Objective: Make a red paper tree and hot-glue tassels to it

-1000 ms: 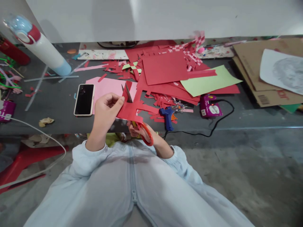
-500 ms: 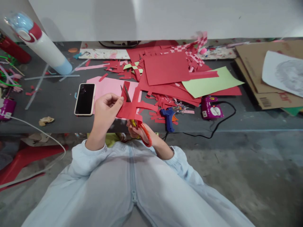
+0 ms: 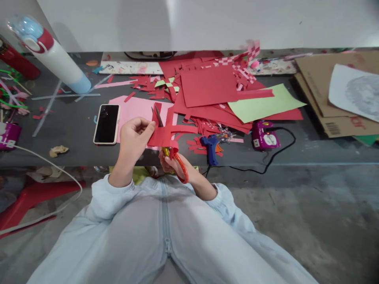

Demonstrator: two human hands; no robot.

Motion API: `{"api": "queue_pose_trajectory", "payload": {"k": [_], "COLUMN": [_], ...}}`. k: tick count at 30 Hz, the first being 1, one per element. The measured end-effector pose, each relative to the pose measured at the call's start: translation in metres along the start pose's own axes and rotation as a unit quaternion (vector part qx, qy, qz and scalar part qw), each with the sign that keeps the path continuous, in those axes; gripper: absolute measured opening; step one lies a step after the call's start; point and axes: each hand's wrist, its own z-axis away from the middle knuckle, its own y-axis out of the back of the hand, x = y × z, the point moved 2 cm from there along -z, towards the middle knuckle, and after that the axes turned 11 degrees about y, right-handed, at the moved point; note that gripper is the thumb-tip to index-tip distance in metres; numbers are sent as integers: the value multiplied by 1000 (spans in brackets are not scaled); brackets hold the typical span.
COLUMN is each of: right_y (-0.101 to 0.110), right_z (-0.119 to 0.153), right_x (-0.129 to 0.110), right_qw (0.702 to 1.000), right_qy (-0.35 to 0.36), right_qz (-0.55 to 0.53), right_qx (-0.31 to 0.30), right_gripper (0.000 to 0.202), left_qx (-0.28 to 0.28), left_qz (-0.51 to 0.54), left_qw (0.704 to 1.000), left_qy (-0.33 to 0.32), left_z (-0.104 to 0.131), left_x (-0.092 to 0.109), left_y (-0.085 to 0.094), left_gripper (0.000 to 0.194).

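Between the thumb and fingers of my left hand [image 3: 136, 136] is the left edge of a red paper piece [image 3: 160, 136], cut into several strips that stick out up and to the right. My right hand [image 3: 174, 163] is closed round the orange and yellow handles of the scissors [image 3: 181, 167]. Their dark blades point away from me and straddle the paper near its upper left strip, slightly apart. Part of the blades is hidden by the paper. Under the cut piece lies a pink sheet [image 3: 133, 106] on the table.
A phone [image 3: 107, 124] lies left of the pink sheet, and a white bottle [image 3: 56, 59] stands farther left. Red sheets [image 3: 211, 86], scraps and a light green sheet [image 3: 266, 103] cover the middle back. A blue glue gun [image 3: 212, 149] and cardboard [image 3: 319, 90] are to the right.
The scissor handles have shifted slightly left and down, and the blades sit a little closer together. My left hand keeps its hold on the red paper.
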Motion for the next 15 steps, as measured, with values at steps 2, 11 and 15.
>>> {"api": "queue_pose_trajectory", "payload": {"k": [2, 11, 15], "right_y": [0, 0, -2], "right_z": [-1, -1, -1], "right_x": [1, 1, -1], "right_qw": [1000, 1000, 999], "right_qy": [-3, -18, -24], "right_qz": [-2, 16, 23], "right_qx": [2, 19, 14], "right_gripper": [49, 51, 53], "left_qx": [6, 13, 14], "left_qz": [0, -19, -20], "left_qw": [1000, 1000, 1000], "left_qy": [4, 13, 15], "left_z": [0, -2, -2], "left_x": [-2, -4, -6], "left_y": [-1, -1, -1], "left_gripper": [18, 18, 18]}}
